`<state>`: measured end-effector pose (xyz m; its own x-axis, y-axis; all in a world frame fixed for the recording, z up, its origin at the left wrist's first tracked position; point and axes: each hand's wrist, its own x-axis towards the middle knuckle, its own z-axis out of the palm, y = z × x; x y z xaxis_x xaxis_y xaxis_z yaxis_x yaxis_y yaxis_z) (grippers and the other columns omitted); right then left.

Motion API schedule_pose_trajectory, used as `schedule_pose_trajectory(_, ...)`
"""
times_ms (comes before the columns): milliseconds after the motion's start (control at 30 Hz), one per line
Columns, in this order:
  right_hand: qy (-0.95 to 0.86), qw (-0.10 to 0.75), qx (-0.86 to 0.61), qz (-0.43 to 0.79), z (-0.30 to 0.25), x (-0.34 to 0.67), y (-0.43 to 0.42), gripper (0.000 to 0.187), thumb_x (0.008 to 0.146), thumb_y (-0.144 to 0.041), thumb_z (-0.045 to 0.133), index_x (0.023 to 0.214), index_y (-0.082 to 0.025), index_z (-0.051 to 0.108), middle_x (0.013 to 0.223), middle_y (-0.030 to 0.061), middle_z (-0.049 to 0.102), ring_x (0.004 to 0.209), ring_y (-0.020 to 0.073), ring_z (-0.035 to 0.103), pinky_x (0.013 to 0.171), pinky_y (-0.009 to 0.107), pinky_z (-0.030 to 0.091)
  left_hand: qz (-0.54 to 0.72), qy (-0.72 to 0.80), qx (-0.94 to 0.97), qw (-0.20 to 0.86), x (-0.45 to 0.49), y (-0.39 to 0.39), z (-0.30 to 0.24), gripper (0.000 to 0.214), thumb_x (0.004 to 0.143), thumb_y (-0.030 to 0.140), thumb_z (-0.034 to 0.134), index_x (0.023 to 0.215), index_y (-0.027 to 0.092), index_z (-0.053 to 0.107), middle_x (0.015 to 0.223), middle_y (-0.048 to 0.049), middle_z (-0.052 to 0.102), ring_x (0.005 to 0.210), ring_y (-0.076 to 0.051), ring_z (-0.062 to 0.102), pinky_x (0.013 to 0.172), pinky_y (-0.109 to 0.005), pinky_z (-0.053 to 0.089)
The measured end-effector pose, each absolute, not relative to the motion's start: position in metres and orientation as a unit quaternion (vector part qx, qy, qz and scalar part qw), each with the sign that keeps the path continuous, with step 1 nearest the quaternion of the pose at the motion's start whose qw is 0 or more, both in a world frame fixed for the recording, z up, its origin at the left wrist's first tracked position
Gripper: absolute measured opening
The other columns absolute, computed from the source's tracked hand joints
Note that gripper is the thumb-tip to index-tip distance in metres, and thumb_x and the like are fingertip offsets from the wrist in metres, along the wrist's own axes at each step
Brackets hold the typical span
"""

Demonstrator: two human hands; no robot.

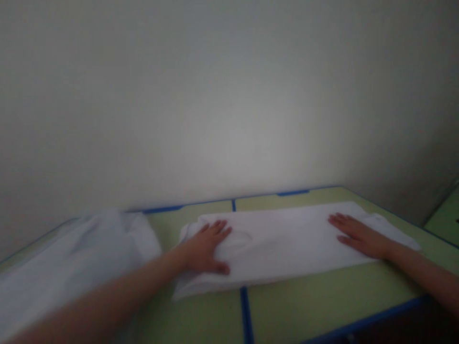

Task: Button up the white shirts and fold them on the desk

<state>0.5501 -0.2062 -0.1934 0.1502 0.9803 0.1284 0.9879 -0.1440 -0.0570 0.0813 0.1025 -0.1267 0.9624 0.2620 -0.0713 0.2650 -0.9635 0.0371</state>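
Observation:
A long white folded cloth (283, 243), perhaps a garment, lies flat across the green table. On its left end rests my left hand (206, 248), palm down with the fingers spread. My right hand (358, 236) lies flat near the cloth's right end, its thumb apart from the fingers. Neither hand grips the fabric. Slight wrinkles show beside my left fingers. The picture is dim and blurred, so the exact kind of cloth item cannot be made out.
A heap of loose white fabric (107, 243) lies at the left, partly behind my left forearm. The green table (304, 306) has blue edging and a blue seam (246, 315) down the middle. A pale wall (229, 95) stands directly behind it. Another green surface (446, 217) shows at far right.

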Motion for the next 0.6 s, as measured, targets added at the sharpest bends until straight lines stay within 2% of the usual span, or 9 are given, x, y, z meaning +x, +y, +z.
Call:
schedule_pose_trajectory(200,-0.565,0.050,-0.820,-0.081,-0.211,0.612,-0.236,0.069,0.085,-0.063,0.028,0.140,-0.022,0.033,0.146,0.0049,0.026,0.136,0.0264,0.015,0.112,0.048,0.014,-0.053,0.101,0.993,0.022,0.074,0.112,-0.124,0.116,0.053,0.077,0.058,0.145,0.022,0.014,0.150,-0.0133,0.003,0.137,-0.034,0.004,0.110,-0.050,0.007)
schedule_pose_trajectory(300,-0.550,0.028,-0.830,-0.094,-0.214,0.621,-0.235,0.072,0.084,-0.063,0.029,0.140,-0.019,0.034,0.145,0.0080,0.028,0.136,0.0291,0.018,0.110,0.050,0.018,-0.070,0.075,0.994,0.024,0.063,0.125,-0.116,0.123,0.047,0.076,0.063,0.145,0.022,0.012,0.150,-0.0129,0.004,0.137,-0.034,0.009,0.111,-0.048,0.009)
schedule_pose_trajectory(333,-0.544,0.017,-0.832,-0.104,-0.214,0.619,-0.233,0.072,0.084,-0.063,0.030,0.140,-0.018,0.035,0.145,0.0089,0.028,0.135,0.0307,0.018,0.109,0.052,0.018,-0.064,0.073,0.995,0.023,0.058,0.131,-0.113,0.122,0.049,0.075,0.063,0.145,0.021,0.012,0.150,-0.0129,0.006,0.137,-0.033,0.011,0.112,-0.046,0.010)
schedule_pose_trajectory(400,-0.525,0.006,-0.839,-0.142,-0.210,0.605,-0.227,0.072,0.083,-0.062,0.033,0.139,-0.018,0.035,0.146,0.0104,0.026,0.135,0.0346,0.017,0.107,0.057,0.017,-0.029,0.098,0.995,0.022,0.047,0.147,-0.109,0.110,0.061,0.073,0.056,0.145,0.018,0.013,0.150,-0.0127,0.008,0.137,-0.030,0.013,0.112,-0.043,0.011)
schedule_pose_trajectory(467,-0.513,0.019,-0.837,-0.191,-0.202,0.576,-0.220,0.070,0.084,-0.060,0.034,0.141,-0.019,0.033,0.147,0.0106,0.021,0.135,0.0364,0.012,0.106,0.060,0.015,0.012,0.158,0.987,0.038,0.036,0.166,-0.109,0.090,0.077,0.067,0.041,0.145,0.014,0.017,0.150,-0.0123,0.011,0.138,-0.026,0.013,0.112,-0.039,0.012)
schedule_pose_trajectory(533,-0.537,0.041,-0.816,-0.209,-0.194,0.535,-0.211,0.066,0.087,-0.056,0.031,0.143,-0.022,0.025,0.149,0.0088,0.015,0.137,0.0335,0.007,0.107,0.059,0.013,0.035,0.228,0.969,0.086,0.027,0.184,-0.115,0.076,0.086,0.062,0.025,0.144,0.012,0.019,0.149,-0.0110,0.016,0.137,-0.023,0.017,0.112,-0.037,0.015)
schedule_pose_trajectory(600,-0.598,0.052,-0.781,-0.171,-0.188,0.491,-0.203,0.063,0.090,-0.053,0.029,0.145,-0.025,0.016,0.150,0.0053,0.010,0.138,0.0280,0.005,0.110,0.053,0.014,0.059,0.276,0.951,0.126,0.023,0.195,-0.125,0.072,0.089,0.059,0.015,0.143,0.013,0.023,0.147,-0.0091,0.024,0.134,-0.020,0.027,0.111,-0.034,0.020)
